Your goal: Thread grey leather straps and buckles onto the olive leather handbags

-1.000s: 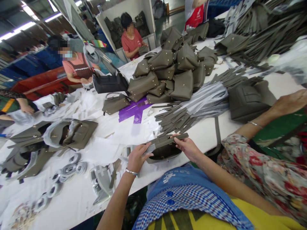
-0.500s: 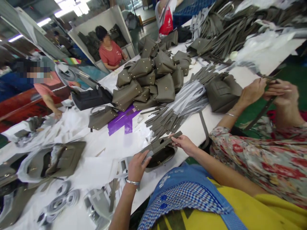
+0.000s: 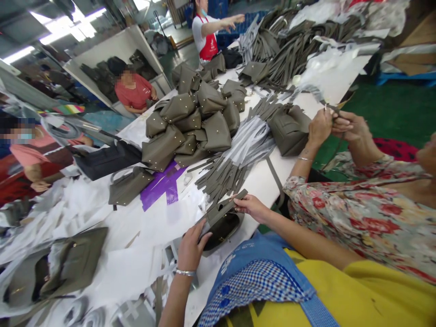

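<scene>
An olive-grey handbag (image 3: 223, 234) lies on the table right in front of me, its dark opening turned toward my body. Across its top edge runs a flat olive strap (image 3: 225, 209), partly wrapped in pale film at the left end. My left hand (image 3: 190, 247) grips the left end of that strap, thumb toward the bag. At the other end, my right hand (image 3: 254, 208) pinches the strap between thumb and fingers. Just beyond them fans a large bundle of loose straps (image 3: 225, 175), bound in whitish wrapping.
Several olive bags (image 3: 189, 129) are heaped mid-table, near purple film (image 3: 161, 186). A co-worker in a floral top (image 3: 340, 204) works at my right with a thin strap. More bags (image 3: 75, 263) and rolled grey strips (image 3: 76, 311) lie at left. Other people stand across the table.
My view has swung to the right, so the scene sits further left. Both my hands keep their hold on the strap, with little movement. The person in the red apron now stretches out an arm.
</scene>
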Available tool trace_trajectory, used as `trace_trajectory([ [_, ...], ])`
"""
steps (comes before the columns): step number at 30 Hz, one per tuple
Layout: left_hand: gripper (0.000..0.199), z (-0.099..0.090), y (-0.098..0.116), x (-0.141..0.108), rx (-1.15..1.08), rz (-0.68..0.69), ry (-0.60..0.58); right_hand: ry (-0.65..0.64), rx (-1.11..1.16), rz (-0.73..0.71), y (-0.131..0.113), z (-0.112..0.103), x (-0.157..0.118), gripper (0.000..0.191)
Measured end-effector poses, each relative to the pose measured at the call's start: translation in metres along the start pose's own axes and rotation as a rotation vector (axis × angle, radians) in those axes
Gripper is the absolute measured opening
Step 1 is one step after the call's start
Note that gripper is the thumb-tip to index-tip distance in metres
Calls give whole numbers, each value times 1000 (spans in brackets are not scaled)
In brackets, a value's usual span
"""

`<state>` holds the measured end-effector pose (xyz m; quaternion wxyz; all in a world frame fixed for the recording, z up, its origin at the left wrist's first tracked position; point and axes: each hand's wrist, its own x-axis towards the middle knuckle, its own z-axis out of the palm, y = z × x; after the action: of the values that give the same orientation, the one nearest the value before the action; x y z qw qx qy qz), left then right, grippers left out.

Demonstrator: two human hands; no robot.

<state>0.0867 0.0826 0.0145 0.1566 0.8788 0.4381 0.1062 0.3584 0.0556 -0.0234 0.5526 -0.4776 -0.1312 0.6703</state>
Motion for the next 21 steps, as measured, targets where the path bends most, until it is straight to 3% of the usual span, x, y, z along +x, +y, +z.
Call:
trace_trajectory([
  [3, 41, 2, 9, 5, -84, -21, -26, -19, 27, 9, -2, 3, -4, 20],
  [6, 37, -2, 16, 10, -236, -159, -108, -86, 105, -9, -5, 5, -9, 22],
  [10, 53, -12, 19, 13, -654, -352, -386, -123, 151, -83, -10, 4, -10, 18],
  [14, 57, -18, 18, 11, -1071, -420, -609, -18, 85, -93, -10, 4, -9, 18],
  [21, 56, -22, 20, 6, -1174, -438, -639, 38, 76, -42, -8, 6, -11, 24],
])
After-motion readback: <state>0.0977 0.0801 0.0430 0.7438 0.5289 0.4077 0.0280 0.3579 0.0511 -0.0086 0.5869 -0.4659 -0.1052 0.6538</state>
